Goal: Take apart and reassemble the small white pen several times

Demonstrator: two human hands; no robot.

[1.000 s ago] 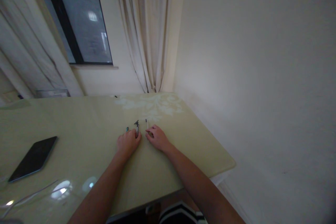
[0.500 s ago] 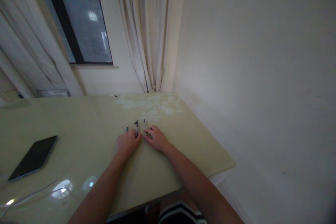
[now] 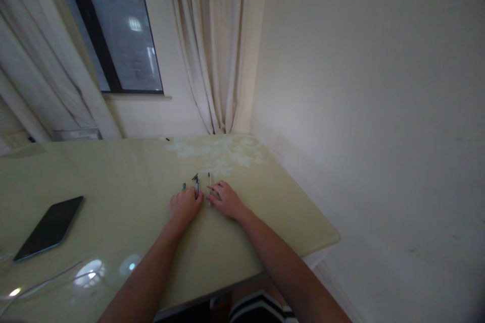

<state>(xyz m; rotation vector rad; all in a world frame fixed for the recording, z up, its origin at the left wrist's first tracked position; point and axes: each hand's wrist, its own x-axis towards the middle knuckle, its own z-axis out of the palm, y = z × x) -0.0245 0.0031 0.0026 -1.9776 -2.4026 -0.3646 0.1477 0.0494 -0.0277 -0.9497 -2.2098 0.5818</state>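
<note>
My left hand (image 3: 184,207) rests on the table, its fingers closed round a small dark metallic item (image 3: 196,187) whose forked tip points away from me. A short dark piece (image 3: 184,186) pokes out beyond the same hand's fingers; whether it is gripped cannot be made out. Just to the right, my right hand (image 3: 226,200) has thumb and fingertips at a thin white stick with a dark tip (image 3: 209,175), which lies lengthwise away from me. The two hands are close together but apart.
A dark tablet (image 3: 51,228) lies at the left of the pale green table (image 3: 125,186). White cables (image 3: 49,280) run along the near left. A tiny black object (image 3: 167,139) is near the far edge. A wall rises at right.
The forked tip of the metallic item has shifted slightly left. More of the white stick's near end shows below my right fingertips. Both hands have hardly moved.
</note>
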